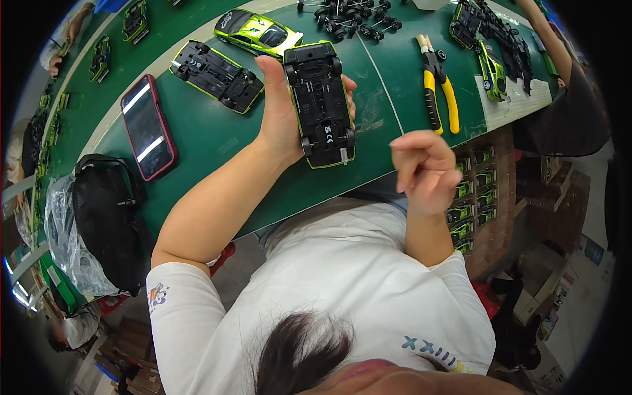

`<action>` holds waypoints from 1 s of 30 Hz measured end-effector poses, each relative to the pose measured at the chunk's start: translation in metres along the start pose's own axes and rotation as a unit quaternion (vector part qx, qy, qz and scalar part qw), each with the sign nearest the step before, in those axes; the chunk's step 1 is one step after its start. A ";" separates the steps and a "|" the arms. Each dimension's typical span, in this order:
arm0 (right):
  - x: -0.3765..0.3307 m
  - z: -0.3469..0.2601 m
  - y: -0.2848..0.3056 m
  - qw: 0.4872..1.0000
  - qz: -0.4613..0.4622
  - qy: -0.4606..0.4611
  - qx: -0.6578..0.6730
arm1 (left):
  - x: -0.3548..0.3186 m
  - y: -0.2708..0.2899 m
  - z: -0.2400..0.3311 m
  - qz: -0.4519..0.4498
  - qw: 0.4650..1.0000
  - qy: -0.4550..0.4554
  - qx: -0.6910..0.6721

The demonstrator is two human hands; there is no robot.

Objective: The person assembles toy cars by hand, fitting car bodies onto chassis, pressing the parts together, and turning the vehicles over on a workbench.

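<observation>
A: Where is the toy car [320,105]?
B: In the left hand [279,122], gripped along its sides, underside up.
A: And the right hand [426,170]?
B: Half curled, apart from the car; nothing shows in it, though whether something small is pinched cannot be told.
A: How far along is the car?
B: It looks nearly whole: base on, wheels [307,146] in place. Whether any fastening is left cannot be told. Loose wheel axles [339,18] lie beyond both hands; pliers [430,99] just beyond the right one.
</observation>
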State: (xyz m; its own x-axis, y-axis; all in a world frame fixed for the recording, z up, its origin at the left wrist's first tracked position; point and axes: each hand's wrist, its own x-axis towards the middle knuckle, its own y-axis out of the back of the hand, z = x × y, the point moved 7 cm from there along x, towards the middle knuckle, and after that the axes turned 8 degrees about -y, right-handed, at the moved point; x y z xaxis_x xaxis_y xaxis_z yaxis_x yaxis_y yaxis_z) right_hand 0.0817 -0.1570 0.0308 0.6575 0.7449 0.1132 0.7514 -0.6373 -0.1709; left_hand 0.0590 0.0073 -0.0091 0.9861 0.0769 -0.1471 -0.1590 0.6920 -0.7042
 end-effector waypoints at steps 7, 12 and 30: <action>0.013 -0.010 -0.028 0.995 0.081 0.022 -0.056 | -0.001 -0.001 0.000 0.037 0.997 0.000 -0.065; 0.002 0.001 -0.005 0.999 -0.036 0.016 0.023 | -0.002 -0.001 -0.003 -0.002 0.997 0.023 -0.077; 0.012 0.000 -0.024 0.998 0.004 -0.030 -0.058 | -0.001 0.001 -0.004 0.018 0.994 0.008 -0.103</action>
State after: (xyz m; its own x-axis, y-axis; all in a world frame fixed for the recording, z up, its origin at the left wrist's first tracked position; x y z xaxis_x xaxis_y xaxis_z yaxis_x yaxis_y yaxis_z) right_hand 0.0716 -0.1329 0.0360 0.6619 0.7477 0.0523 0.7495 -0.6596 -0.0560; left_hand 0.0580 0.0050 -0.0121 0.9788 0.0869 -0.1852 -0.2030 0.5273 -0.8251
